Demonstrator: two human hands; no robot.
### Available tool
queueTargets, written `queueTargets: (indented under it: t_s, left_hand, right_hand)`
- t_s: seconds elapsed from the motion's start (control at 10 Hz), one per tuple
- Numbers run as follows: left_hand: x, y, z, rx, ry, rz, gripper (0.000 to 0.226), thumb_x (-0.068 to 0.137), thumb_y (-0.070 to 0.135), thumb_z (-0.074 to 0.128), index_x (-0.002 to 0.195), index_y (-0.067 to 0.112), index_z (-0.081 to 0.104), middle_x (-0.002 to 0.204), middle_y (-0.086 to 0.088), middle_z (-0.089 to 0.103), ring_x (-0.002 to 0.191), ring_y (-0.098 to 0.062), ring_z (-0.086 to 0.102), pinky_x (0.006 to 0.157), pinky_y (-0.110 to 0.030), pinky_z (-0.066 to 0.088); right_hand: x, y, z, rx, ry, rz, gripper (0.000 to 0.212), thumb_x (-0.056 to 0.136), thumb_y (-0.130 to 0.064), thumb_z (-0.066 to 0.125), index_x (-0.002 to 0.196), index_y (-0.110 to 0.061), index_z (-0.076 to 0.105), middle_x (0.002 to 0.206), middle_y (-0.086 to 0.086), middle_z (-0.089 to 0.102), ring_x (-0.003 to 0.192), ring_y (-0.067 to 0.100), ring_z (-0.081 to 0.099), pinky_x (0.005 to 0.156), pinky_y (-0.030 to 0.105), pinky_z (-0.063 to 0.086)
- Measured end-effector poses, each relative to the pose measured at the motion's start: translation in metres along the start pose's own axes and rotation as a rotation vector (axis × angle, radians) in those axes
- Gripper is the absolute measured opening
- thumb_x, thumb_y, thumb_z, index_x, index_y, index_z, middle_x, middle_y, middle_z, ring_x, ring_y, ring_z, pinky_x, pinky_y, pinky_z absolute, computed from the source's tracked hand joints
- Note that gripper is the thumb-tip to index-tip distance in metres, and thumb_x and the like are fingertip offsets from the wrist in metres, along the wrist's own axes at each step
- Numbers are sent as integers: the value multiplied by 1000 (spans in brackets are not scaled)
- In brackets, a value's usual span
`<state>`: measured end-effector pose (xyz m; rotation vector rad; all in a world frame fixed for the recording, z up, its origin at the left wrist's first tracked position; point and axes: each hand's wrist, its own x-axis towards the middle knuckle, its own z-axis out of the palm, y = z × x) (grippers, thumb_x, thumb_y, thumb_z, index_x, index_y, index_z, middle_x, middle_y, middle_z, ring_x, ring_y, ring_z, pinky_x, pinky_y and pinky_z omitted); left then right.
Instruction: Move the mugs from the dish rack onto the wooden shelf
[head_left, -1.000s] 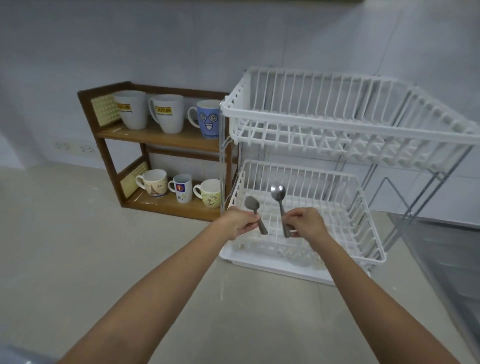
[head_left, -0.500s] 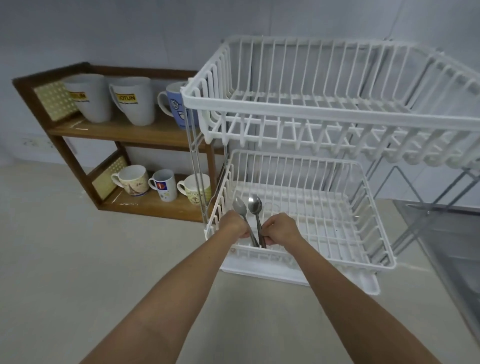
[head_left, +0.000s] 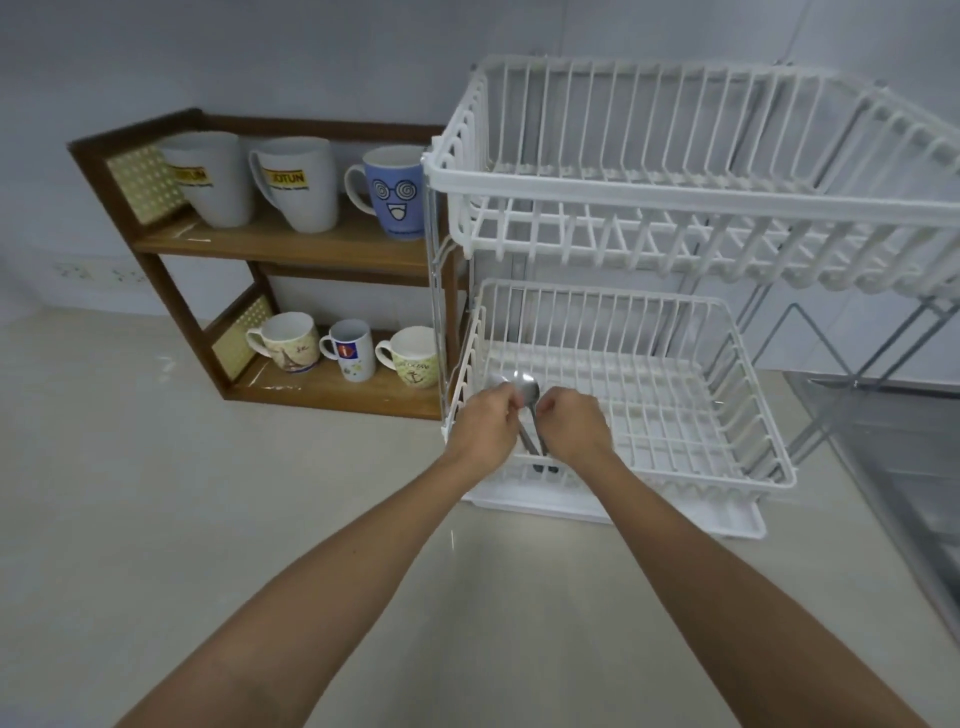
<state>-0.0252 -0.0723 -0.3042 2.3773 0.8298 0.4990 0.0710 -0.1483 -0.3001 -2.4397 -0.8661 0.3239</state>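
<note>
Head view: six mugs on the wooden shelf (head_left: 291, 244) at far left, none in the white dish rack (head_left: 691, 208) on the right. On the upper board, left to right, two tall white mugs (head_left: 213, 179) (head_left: 301, 184) with yellow labels, then a blue mug (head_left: 397, 192) with a cartoon face, just beside the rack's upper tier. On the lower board, a cream mug (head_left: 288, 342) with a tower drawing, a small white mug (head_left: 350, 349), a pale green mug (head_left: 414, 357) with an anchor print, all upright, handles to the left. Both forearms stretched out over the pale countertop (head_left: 156, 493) toward the near left corner of the rack's lower basket (head_left: 748, 415). Left hand (head_left: 485, 427) closed around a metal spoon (head_left: 503, 385), right hand (head_left: 571, 423) closed around a second spoon (head_left: 529, 391), knuckles nearly touching, bowls up and side by side, handles angled down into the basket's near edge. Steel sink (head_left: 904, 467) at far right, partly out of frame.
</note>
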Motion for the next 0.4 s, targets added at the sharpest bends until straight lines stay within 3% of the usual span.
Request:
queueTargets:
  t_s: [0.1, 0.2, 0.3, 0.4]
  left_hand:
    - [-48, -17, -13, 66, 60, 257, 21, 90, 6, 51, 106, 10, 66, 110, -5, 68, 103, -23, 62, 84, -37, 51]
    - [-80, -35, -17, 128, 139, 362, 21, 84, 1, 58, 100, 9, 69, 104, -4, 70, 98, -23, 65, 83, -36, 52]
    - [-121, -69, -13, 190, 225, 356, 32, 80, 0, 61, 111, 7, 67, 116, -8, 68, 108, -26, 64, 94, -37, 48]
    - [-140, -88, -6, 311, 84, 217, 45, 89, 10, 51, 134, 6, 52, 143, -12, 50, 133, -24, 45, 112, -41, 31]
  right_hand:
    - [-36, -11, 9, -96, 103, -103, 29, 88, -11, 51, 114, -14, 64, 104, 10, 71, 96, 31, 64, 73, 36, 52]
    - [-63, -13, 21, -190, 229, -207, 35, 86, -7, 52, 120, -9, 63, 112, 11, 69, 107, 33, 61, 85, 41, 49]
    - [-108, -10, 46, -227, 345, -319, 40, 88, -8, 55, 127, -7, 59, 136, 10, 59, 132, 29, 48, 105, 47, 38]
    - [-132, -3, 67, -265, 381, -322, 43, 86, -9, 58, 129, -7, 57, 142, 9, 54, 137, 29, 42, 110, 49, 34]
